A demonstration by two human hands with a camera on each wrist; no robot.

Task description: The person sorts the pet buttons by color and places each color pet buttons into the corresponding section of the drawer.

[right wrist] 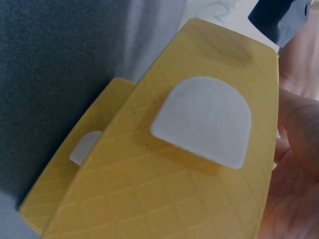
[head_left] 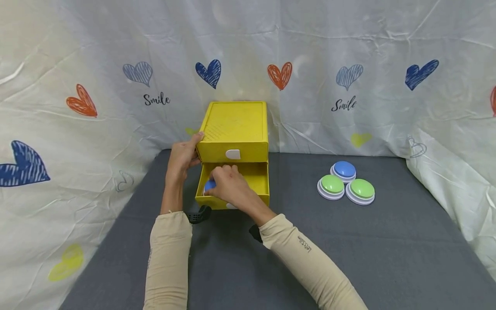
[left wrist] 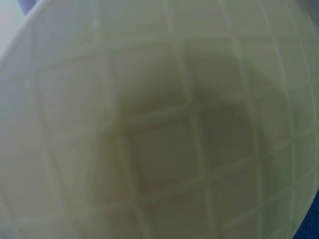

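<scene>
A small yellow drawer cabinet (head_left: 236, 122) stands at the back of the table, its lower drawer (head_left: 260, 176) pulled out. My left hand (head_left: 182, 155) holds the cabinet's left side, thumb at the top edge and fingers lower down. Inside the open drawer, at its left, my right hand (head_left: 230, 183) grips a blue-domed push button (head_left: 209, 185); the hand covers most of it. In the right wrist view, the drawer front with its white pull tab (right wrist: 204, 119) fills the middle, and part of the right hand (right wrist: 299, 154) shows behind its edge. A close yellowish patterned surface (left wrist: 159, 154) fills the left wrist view.
To the right on the dark grey tablecloth (head_left: 387, 249) sit a blue push button (head_left: 344, 168) and two green push buttons, one green button (head_left: 332, 184) left of the other green button (head_left: 362, 188). A pale curtain (head_left: 310, 43) with printed hearts hangs behind.
</scene>
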